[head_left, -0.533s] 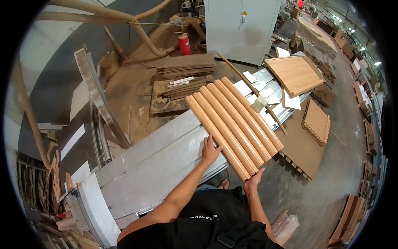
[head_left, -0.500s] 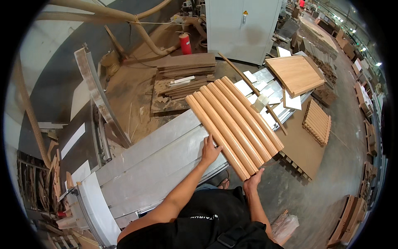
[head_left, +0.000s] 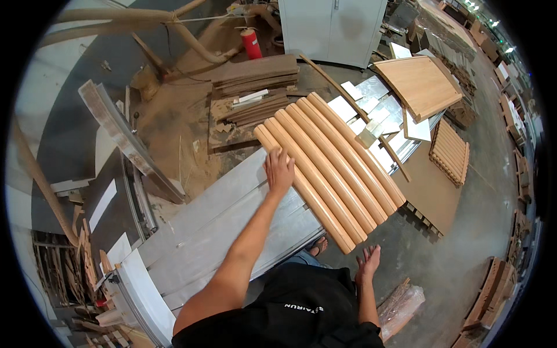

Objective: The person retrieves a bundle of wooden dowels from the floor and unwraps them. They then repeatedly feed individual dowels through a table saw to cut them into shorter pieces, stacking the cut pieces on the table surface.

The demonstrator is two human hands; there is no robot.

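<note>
White lettering (head_left: 303,307) marks the black shirt (head_left: 290,327); half-curled left grip (head_left: 279,172) touches ribbed panel (head_left: 331,174), hold unclear, right grip (head_left: 367,265) spread empty.

The left hand (head_left: 279,172) is stretched forward, fingers bent, the right hand (head_left: 368,263) lower, fingers spread

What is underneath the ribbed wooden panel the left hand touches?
The grey metal table runs beneath the ribbed wooden panel, whose near end juts past the table's edge. The tabletop directly below is covered; anything lying there cannot be seen.
</note>
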